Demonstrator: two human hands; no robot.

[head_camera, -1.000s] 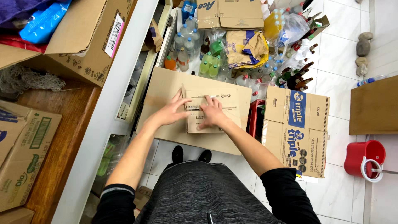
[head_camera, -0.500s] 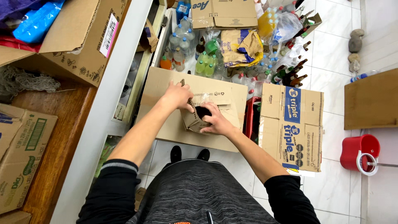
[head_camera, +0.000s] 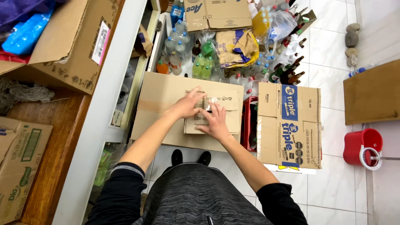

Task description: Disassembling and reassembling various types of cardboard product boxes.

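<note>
Seen from above, a person is pressing both hands onto a small flattened cardboard piece (head_camera: 211,118) lying on a large closed cardboard box (head_camera: 166,108). The left hand (head_camera: 186,104) and right hand (head_camera: 215,121) are resting flat, fingers spread, gripping nothing. The piece looks light, stiff and bendable, best gripped by its edges.

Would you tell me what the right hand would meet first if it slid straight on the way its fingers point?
Probably the left hand: the right hand points up and slightly left across the small cardboard box, close to it.
</note>
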